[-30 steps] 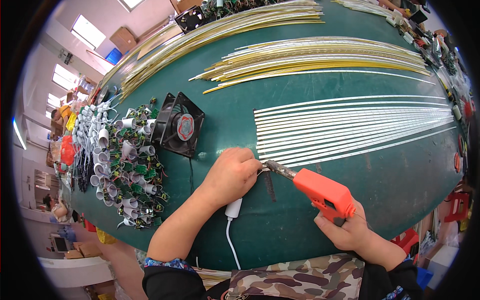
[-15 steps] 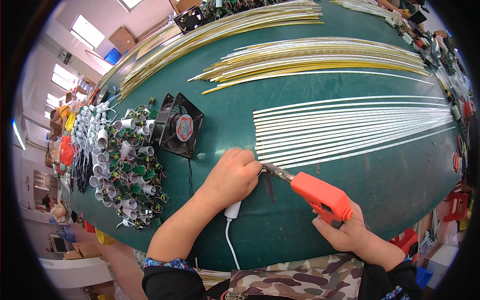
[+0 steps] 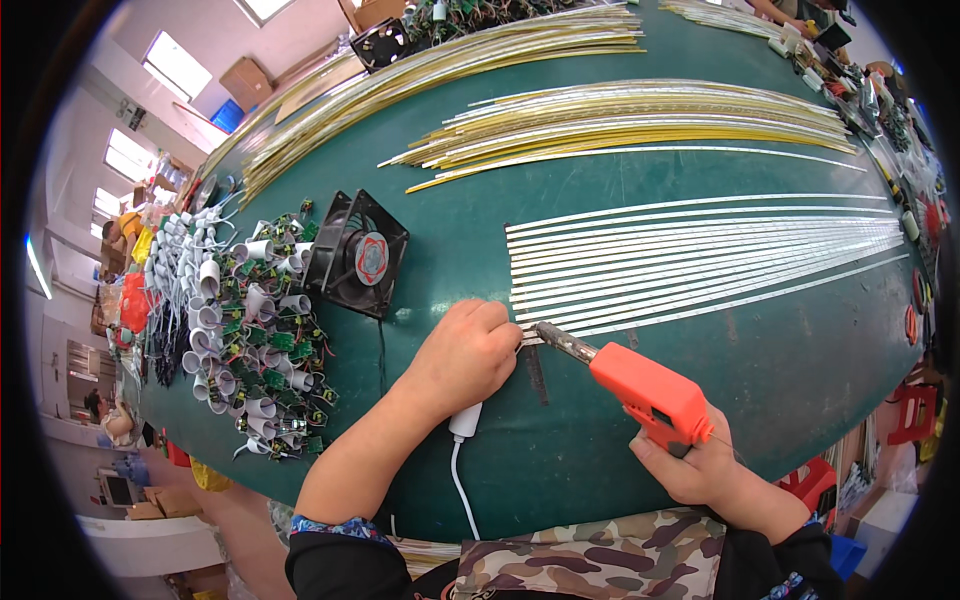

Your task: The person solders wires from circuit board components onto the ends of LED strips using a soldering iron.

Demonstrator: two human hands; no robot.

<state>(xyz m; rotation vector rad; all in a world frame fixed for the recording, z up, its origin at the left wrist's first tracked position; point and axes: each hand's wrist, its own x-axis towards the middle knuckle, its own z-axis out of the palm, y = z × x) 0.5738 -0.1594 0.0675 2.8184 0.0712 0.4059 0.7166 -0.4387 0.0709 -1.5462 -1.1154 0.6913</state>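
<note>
My right hand [image 3: 690, 455] is wrapped round an orange-red soldering gun [image 3: 650, 390], its dark barrel slanting up and left. The tip touches or nearly touches the left end of the nearest strip in a row of thin white LED strips [image 3: 700, 250]. Right beside the tip, my left hand [image 3: 465, 350] is closed with its fingers pinched at the strip ends. From beneath it comes a white cord with a tubular end [image 3: 464, 420], running down to the table's near edge. What the fingertips grip exactly is hidden.
Left of my hands stands a black fan [image 3: 358, 255]. Beyond it lies a heap of white tubes with green circuit boards [image 3: 265, 340]. Bundles of yellow and white strips [image 3: 640, 115] lie across the far part of the green table [image 3: 600, 440]. Another person's arm [image 3: 780, 15] shows far right.
The soldering gun and my right hand have shifted slightly right, the tip moving a little along the strip end. My left hand stays almost where it was.
</note>
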